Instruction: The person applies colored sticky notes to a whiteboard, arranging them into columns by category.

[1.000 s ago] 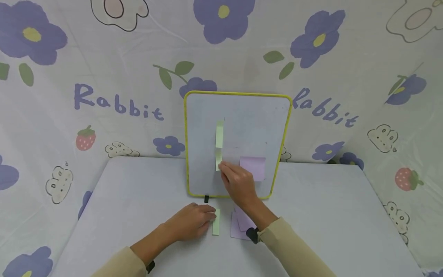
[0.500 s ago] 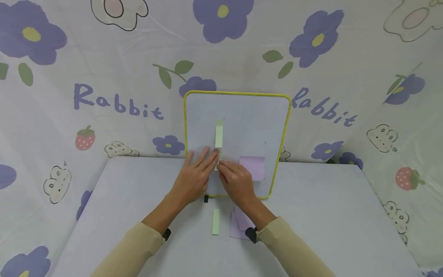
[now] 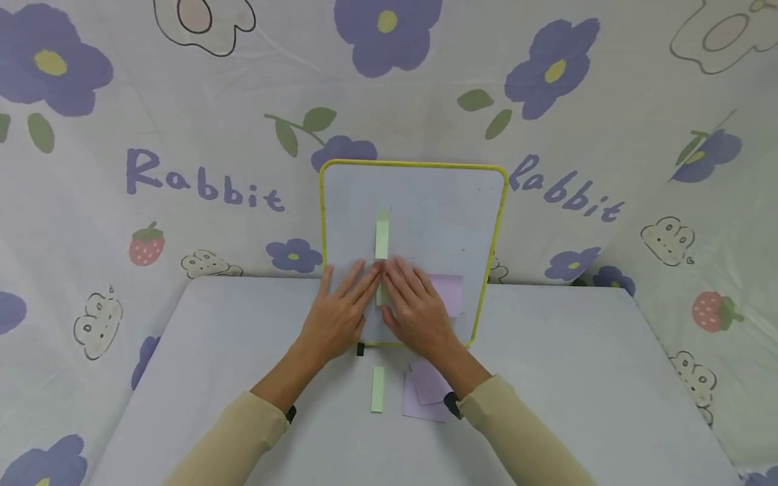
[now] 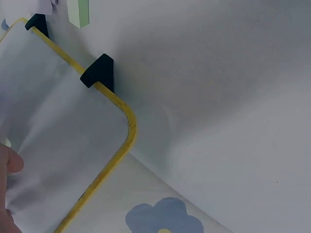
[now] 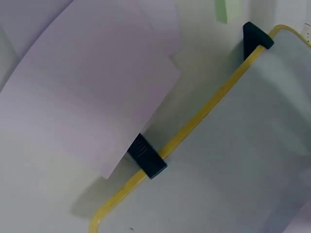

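A whiteboard (image 3: 437, 209) with a yellow rim stands upright on the table. My left hand (image 3: 336, 314) lies against it with straight fingers, their tips at a pale green sticky strip (image 3: 380, 295). From the other side my right hand (image 3: 421, 312) touches that strip, fingers extended and partly covering it. Just above the fingertips a second green strip (image 3: 381, 235) is stuck to the board. Behind the right hand a purple sticky note (image 3: 451, 294) is partly hidden. Only part of the left hand (image 4: 8, 162) shows in the left wrist view; the right wrist view shows no fingers.
Below the board lie a green strip pad (image 3: 377, 390) and overlapping purple sticky notes (image 3: 431, 383). Black feet (image 4: 101, 73) hold the board's lower edge. Behind the white table (image 3: 577, 378) hangs a patterned cloth (image 3: 425, 115).
My left hand has risen from the green pad on the table to the board. My right hand, earlier pinching at the lower strip's end, has straightened its fingers and moved up along it.
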Tool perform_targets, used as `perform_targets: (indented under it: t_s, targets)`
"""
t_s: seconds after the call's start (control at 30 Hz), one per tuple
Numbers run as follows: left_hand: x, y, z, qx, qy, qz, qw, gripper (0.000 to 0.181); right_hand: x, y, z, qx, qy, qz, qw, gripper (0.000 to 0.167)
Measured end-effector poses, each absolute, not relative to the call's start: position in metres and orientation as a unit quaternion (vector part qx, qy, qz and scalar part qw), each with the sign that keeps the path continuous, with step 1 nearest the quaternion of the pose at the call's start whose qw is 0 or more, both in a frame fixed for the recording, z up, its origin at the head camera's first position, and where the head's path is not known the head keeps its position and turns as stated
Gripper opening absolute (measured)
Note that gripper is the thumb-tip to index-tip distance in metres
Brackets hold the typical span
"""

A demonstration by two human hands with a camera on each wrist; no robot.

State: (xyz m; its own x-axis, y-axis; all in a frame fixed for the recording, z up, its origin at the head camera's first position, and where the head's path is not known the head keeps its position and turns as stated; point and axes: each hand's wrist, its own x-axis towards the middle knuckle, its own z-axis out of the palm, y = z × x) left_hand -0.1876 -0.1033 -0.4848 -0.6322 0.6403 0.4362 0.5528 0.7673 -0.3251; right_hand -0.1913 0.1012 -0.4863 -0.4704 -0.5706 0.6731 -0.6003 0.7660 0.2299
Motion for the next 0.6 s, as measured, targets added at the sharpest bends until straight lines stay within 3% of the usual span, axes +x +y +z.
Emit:
perform_targets:
  t_s: [0.3,0.6]
  targets:
    - [-0.193,-0.103,-0.488,-0.328,-0.901,0.08,0.273,0.07,-0.199,0.107,-0.49,0.348,-0.86,-0.059,0.37,0.057]
    - [-0.194,-0.101,-0.491,-0.322,-0.902,0.078,0.278,0.071,-0.203,0.109,-0.496,0.354,-0.857,-0.07,0.367,0.06]
